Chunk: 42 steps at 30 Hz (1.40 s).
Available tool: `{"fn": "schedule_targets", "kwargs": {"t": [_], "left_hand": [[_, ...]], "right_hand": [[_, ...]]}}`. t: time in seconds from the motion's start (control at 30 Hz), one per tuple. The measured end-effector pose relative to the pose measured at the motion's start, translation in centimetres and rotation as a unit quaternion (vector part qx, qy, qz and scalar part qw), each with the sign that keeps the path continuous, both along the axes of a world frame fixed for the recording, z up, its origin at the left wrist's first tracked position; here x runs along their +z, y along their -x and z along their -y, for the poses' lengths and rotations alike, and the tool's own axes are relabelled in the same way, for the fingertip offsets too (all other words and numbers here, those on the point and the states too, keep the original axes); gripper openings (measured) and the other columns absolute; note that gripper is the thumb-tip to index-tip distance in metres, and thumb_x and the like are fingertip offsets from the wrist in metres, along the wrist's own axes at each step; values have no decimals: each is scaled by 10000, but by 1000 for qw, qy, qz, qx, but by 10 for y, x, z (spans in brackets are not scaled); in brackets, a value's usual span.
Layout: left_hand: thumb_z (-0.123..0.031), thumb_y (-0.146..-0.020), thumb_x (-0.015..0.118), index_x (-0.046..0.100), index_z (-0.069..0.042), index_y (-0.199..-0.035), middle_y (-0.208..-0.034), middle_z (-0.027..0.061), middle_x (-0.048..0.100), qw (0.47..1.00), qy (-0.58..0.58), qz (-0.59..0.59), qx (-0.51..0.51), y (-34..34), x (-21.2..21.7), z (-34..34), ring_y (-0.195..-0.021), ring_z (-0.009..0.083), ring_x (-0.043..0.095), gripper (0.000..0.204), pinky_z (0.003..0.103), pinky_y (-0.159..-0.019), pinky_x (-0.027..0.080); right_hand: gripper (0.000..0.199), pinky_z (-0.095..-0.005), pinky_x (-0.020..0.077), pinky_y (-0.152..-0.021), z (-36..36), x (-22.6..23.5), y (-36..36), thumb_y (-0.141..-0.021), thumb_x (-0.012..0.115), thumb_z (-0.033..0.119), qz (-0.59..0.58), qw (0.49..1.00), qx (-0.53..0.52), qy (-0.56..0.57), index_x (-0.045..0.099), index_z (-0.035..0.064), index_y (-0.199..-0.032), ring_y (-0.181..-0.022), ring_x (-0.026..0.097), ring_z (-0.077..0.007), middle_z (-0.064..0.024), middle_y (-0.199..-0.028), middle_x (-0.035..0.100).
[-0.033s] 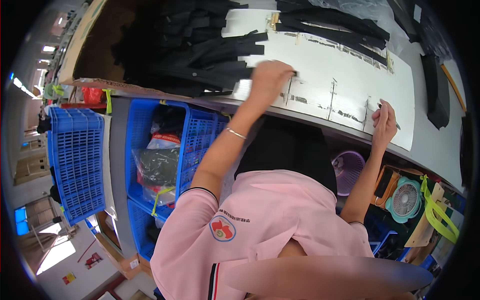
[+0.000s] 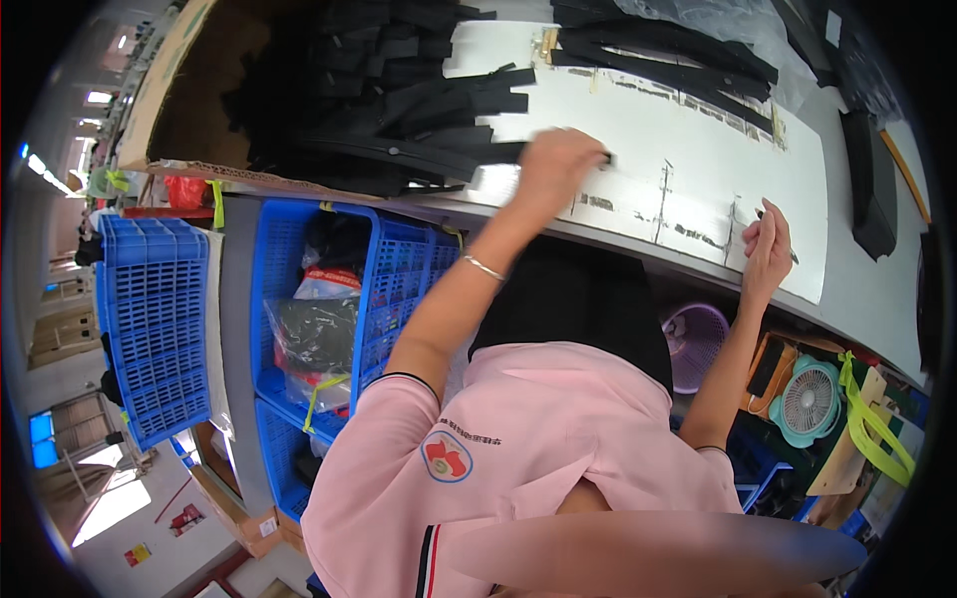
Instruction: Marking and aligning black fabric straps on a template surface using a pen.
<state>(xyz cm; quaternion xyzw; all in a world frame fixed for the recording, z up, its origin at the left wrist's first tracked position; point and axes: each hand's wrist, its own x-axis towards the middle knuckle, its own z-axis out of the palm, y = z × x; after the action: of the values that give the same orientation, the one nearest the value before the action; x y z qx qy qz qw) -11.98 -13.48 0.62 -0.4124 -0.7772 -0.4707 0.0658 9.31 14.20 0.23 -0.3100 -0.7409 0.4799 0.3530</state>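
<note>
My left hand (image 2: 560, 171) is closed on a black fabric strip (image 2: 498, 152), slightly smeared by motion. One dark end shows past my fingertips; the rest trails left toward a heap of black strips (image 2: 399, 120). Beneath the hand lies a white board (image 2: 638, 130) with dark pencil-like lines and smudges along its near edge. At the board's near right, my right hand (image 2: 766, 244) is closed with its fingers curled round a thin dark pen-like tool, whose tips show on either side. Several more black strips (image 2: 668, 60) lie across the board's far side.
A cardboard box (image 2: 164, 110) holds part of the heap at the far left. Blue crates (image 2: 409, 289) stand below the table's left part. Under the table are a purple basket (image 2: 698, 344) and a green fan (image 2: 808, 401). A black block-like piece (image 2: 869, 184) lies right of the board.
My left hand has moved a little to the right and nearer, drawing the black strip along the board. My right hand has stayed nearly in place.
</note>
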Motion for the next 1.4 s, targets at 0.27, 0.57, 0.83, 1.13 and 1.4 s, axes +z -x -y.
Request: {"fn": "schedule_targets", "kwargs": {"t": [0.27, 0.57, 0.83, 1.13, 1.4], "left_hand": [[14, -904, 656, 668, -37, -1224, -1202, 159, 671, 991, -81, 85, -56, -60, -4, -81, -1104, 349, 644, 325, 453, -951, 504], [-121, -975, 661, 624, -46, -1388, -1460, 152, 596, 995, 97, -33, -12, -65, -4, -16, -1435, 369, 475, 421, 578, -1232, 233], [-225, -1005, 667, 556, -54, -1488, -1567, 136, 509, 973, 222, -50, 37, -64, -1, 35, -1521, 369, 357, 524, 589, -1252, 125], [-280, -1004, 672, 498, -67, -1541, -1621, 125, 444, 965, 237, -33, 109, -64, -4, 67, -1555, 359, 287, 603, 589, -1258, 51], [-276, -990, 686, 498, -74, -1534, -1598, 115, 466, 975, 203, -25, 83, -69, -4, 69, -1531, 320, 344, 610, 606, -1252, 43]], "right_hand": [[355, -407, 464, -1066, 98, 10, 16, -1010, 605, 14, 63, 972, 124, -188, 646, 55, -1360, -1288, 621, -251, -93, -1272, 722], [597, -483, 339, -1167, 87, -6, 3, -856, 775, -12, 155, 878, 108, -439, 566, 117, -1400, -1332, 605, -256, -59, -1346, 699], [452, -484, 306, -1194, 40, -11, -45, -951, 700, 44, 192, 864, 1, -465, 614, 114, -1388, -1267, 642, -234, -70, -1257, 723], [341, -454, 360, -1163, 30, -14, -51, -993, 675, 79, 176, 864, -24, -472, 662, 95, -1333, -1185, 674, -241, -87, -1213, 733], [323, -456, 369, -1157, 29, 0, -49, -979, 670, 48, 225, 848, 3, -480, 687, 108, -1296, -1119, 683, -226, -90, -1171, 732]]}}
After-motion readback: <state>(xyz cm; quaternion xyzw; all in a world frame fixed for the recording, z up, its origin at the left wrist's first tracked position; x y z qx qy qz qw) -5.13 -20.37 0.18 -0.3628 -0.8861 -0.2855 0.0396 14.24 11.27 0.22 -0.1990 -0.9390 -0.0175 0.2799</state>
